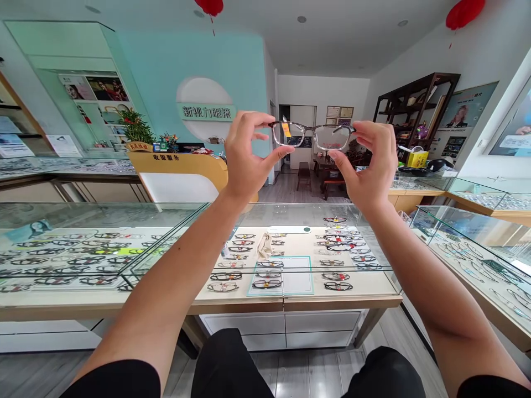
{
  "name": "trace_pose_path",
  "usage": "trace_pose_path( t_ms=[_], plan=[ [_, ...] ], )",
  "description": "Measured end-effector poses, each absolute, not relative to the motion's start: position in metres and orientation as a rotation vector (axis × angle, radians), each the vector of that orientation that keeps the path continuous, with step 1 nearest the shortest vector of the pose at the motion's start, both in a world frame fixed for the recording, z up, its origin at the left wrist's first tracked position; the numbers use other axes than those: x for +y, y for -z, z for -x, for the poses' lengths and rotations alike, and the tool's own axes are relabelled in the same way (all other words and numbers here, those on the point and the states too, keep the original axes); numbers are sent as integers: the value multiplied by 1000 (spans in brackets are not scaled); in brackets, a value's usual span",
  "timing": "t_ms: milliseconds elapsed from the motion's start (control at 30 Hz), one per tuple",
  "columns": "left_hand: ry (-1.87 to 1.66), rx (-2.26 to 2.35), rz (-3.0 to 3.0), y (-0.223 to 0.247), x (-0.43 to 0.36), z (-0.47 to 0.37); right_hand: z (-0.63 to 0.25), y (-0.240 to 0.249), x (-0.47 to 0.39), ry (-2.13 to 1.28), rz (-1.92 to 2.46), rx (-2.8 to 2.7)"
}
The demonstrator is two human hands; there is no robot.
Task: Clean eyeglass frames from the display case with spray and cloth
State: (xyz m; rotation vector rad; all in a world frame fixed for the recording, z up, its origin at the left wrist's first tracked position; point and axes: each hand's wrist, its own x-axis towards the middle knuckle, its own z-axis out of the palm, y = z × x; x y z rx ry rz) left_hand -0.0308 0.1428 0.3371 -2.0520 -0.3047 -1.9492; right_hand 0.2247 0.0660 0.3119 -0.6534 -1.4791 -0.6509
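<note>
A pair of eyeglasses (309,129) with a dark upper rim and clear lenses is raised in front of me at eye height, above the glass display case. An orange sticker (286,129) is on its left lens. My left hand (249,149) pinches the left side of the frame, its thumb beneath the lens. The right side is held by my right hand (370,157), whose thumb is also under the rim. Below, a beige cloth (264,246) lies among rows of glasses in the case.
Glass display cases (286,303) stretch across the front, with more glasses inside. Another case (477,249) stands at the right. Behind are a yellow and white counter (178,185), a dark shelf (415,102) and a yellow bag (417,158). My knees are below the case's edge.
</note>
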Motion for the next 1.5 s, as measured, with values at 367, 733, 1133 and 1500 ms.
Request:
trace_pose_path(
  t_ms=[367, 733, 1133, 1500],
  plan=[
    [1827, -330, 2004, -331, 130, 25, -241, -301, 89, 495, 526, -1527],
    [2129, -624, 2329, -281, 98, 21, -226, -264, 38, 178, 781, -1480],
    [2820, -1702, 2673, -72, 42, 28, -209, -53, -16, -824, 1141, -1187],
    [2621, -1915, 2421, 0, -4, 40, -193, -4, -57, -1051, 1153, -970]
  ],
)
